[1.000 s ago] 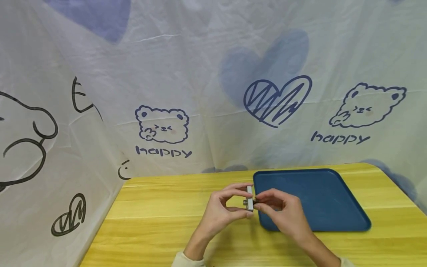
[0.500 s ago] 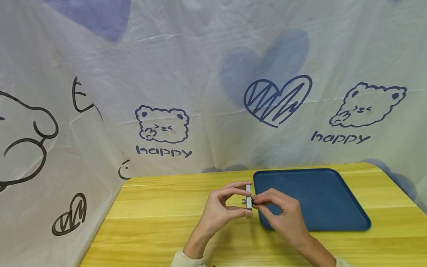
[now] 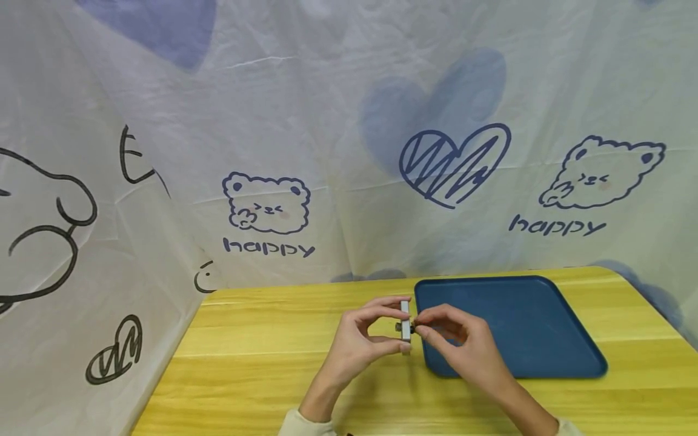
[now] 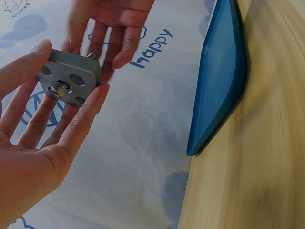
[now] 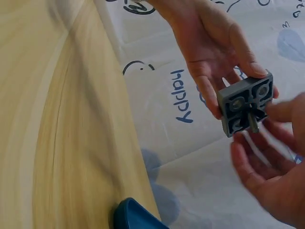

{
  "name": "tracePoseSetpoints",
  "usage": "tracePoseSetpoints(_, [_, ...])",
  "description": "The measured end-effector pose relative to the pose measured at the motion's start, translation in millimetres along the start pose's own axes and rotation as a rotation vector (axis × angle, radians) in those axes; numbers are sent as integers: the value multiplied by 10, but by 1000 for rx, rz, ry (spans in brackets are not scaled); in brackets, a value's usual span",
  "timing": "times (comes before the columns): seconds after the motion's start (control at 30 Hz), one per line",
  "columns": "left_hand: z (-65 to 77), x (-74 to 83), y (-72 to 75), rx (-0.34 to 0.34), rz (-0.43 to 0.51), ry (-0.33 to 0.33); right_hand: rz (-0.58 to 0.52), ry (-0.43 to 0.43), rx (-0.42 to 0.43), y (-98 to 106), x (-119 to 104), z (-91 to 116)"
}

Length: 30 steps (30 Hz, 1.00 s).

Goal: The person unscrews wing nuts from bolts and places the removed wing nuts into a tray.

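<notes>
A square grey plate (image 4: 66, 76) with round holes stands on edge in the air between both hands. Through its middle runs a bolt, its silver socket head (image 4: 59, 89) facing left. My left hand (image 3: 357, 342) grips the plate by opposite edges between thumb and fingers. From the plate's ribbed back the bolt's shank (image 5: 253, 123) sticks out, with a small dark wing-shaped nut (image 5: 259, 113) around it. My right hand (image 3: 466, 345) has its thumb and fingertips at this nut, pinching it in the head view. One right finger is blurred in the right wrist view.
A blue tray (image 3: 523, 327) lies on the yellow wood-grain table (image 3: 262, 357), just behind and right of the hands. A white cloth (image 3: 349, 145) with printed bears and hearts hangs along the back and left sides.
The plate has moved slightly left, still in my left hand. My right fingertips have shifted at the nut, and more of the dark piece shows beside the plate now.
</notes>
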<state>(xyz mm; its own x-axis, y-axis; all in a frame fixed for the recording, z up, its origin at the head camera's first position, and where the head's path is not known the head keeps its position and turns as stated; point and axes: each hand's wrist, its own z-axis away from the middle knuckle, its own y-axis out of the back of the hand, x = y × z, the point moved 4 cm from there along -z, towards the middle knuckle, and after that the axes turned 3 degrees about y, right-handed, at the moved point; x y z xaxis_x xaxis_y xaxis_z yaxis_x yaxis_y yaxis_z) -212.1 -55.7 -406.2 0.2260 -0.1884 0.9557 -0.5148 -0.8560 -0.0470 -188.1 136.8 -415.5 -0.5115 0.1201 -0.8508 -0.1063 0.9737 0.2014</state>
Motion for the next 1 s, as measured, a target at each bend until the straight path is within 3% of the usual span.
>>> tracePoseSetpoints(0.23, [6,31,-30,-20,-28,-13,-217,-362,-125,-5,164,-10])
tracePoseSetpoints(0.43, [-9,36,-75,-43,-76,-28,-387,-538,-182,-3,229,18])
tracePoseSetpoints(0.73, [-16,24,-102,-45,-121,-13,-439,-551,-192,7,238,23])
tracePoseSetpoints(1.0, [-17,13,-99,-45,-120,-11,-299,-445,-143,36,181,8])
